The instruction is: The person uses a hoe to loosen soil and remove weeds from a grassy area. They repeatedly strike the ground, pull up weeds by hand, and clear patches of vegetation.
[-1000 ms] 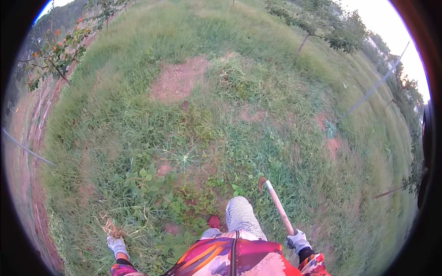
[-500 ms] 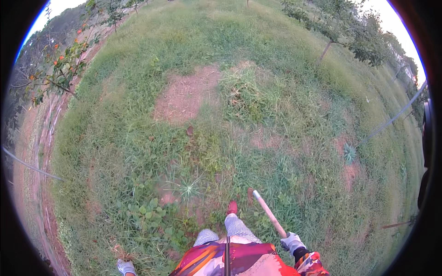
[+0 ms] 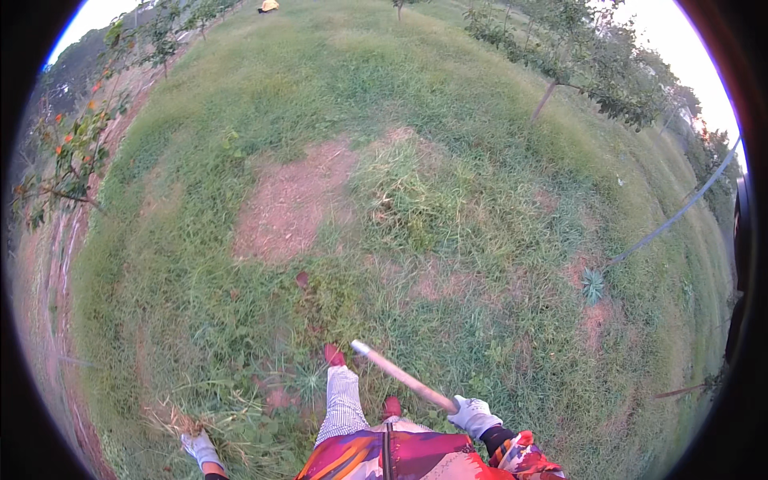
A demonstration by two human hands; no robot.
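Observation:
My right hand [image 3: 474,416], in a pale work glove, is closed round the wooden handle of a hoe [image 3: 404,378]. The handle slants up and left to a pale metal collar near my feet; the blade is hard to make out now. Low on the left, my left hand [image 3: 202,450], also gloved, is closed on a clump of pulled grass [image 3: 186,424], partly dry and straw-coloured with long green blades. The red shoe [image 3: 334,354] on my left foot is ahead of the other red shoe [image 3: 392,407], in the weeds.
Ahead lies a bare patch of reddish soil [image 3: 296,200], with a heap of cut grass [image 3: 404,200] to its right. Trees [image 3: 572,68] stand beyond. A leafy branch with orange fruit [image 3: 76,156] hangs at left. A grey hose or pole [image 3: 676,214] slants at right. A yellow-clad figure [image 3: 268,6] is far off.
I have stepped forward with my left foot. The hoe handle has swung left and lies flatter. My left hand has come up further into view with the grass.

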